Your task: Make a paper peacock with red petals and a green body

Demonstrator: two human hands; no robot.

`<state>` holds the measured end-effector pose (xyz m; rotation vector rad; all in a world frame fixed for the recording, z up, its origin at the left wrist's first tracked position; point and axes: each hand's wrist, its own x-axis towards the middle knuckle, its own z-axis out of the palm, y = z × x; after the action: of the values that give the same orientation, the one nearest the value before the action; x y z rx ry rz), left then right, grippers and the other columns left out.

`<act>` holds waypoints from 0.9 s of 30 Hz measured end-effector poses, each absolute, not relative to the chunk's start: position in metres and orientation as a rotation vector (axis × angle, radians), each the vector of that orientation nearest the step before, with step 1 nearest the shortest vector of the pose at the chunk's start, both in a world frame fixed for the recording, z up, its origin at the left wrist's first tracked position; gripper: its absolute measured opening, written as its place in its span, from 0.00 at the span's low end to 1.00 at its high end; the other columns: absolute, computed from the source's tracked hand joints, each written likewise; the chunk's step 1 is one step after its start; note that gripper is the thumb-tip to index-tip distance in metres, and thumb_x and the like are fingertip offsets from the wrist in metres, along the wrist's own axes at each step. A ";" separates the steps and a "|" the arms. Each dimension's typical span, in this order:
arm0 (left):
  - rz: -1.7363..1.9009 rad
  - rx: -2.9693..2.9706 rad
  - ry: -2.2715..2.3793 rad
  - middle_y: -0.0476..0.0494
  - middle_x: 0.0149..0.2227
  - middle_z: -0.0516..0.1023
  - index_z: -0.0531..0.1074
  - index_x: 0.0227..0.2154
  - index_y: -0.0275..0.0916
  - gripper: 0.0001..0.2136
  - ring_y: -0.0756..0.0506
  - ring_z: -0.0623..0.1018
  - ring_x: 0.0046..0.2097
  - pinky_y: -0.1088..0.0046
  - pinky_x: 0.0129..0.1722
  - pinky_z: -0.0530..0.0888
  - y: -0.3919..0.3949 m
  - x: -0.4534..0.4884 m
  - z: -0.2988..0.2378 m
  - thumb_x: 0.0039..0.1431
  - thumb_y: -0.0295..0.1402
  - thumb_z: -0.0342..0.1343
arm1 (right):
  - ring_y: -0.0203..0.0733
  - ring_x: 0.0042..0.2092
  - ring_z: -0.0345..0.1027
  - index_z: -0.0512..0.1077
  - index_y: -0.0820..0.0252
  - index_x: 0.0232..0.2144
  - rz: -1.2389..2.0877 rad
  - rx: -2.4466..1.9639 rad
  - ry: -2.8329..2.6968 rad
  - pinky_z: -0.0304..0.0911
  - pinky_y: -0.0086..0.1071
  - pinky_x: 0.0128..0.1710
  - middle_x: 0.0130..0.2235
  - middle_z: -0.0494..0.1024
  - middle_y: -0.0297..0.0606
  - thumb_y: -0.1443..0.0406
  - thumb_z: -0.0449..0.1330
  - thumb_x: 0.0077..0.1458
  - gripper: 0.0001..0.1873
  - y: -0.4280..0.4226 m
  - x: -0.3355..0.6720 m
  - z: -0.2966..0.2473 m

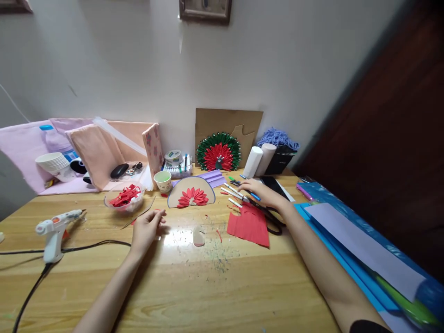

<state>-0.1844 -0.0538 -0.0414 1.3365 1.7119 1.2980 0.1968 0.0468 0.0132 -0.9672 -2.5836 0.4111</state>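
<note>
My left hand (146,227) is over the table at the left, thumb and fingers pinched together; a bit of red shows at the fingertips, too small to name. My right hand (262,192) reaches over several white markers (233,190) and a blue pen (255,196), its fingers stretched out. Under its wrist lie black-handled scissors (274,224), next to a red paper sheet (248,224). Between the hands stands a half-round card (204,185) with a blue edge and red petals. A small pale cut-out (199,237) lies in front of it.
A glue gun (53,236) with a black cord stands at the left. Behind are a plastic bowl (120,203) of red scraps, a paper cup (163,181) and a cardboard panel (208,119) with a green-and-red peacock (219,152). Blue folders (343,259) lie at the right.
</note>
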 end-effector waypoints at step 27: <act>0.815 2.176 1.274 0.40 0.49 0.72 0.63 0.52 0.40 0.26 0.42 0.72 0.49 0.62 0.50 0.69 -0.081 -0.127 -0.057 0.50 0.37 0.61 | 0.43 0.46 0.68 0.67 0.62 0.48 0.041 -1.908 -2.539 0.67 0.42 0.44 0.49 0.70 0.43 0.61 0.56 0.59 0.16 0.096 0.155 -0.031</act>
<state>-0.1272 -0.0809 -0.0566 2.1758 1.2744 0.8151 0.1549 0.0961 -0.0307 -1.9080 -2.5391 0.0414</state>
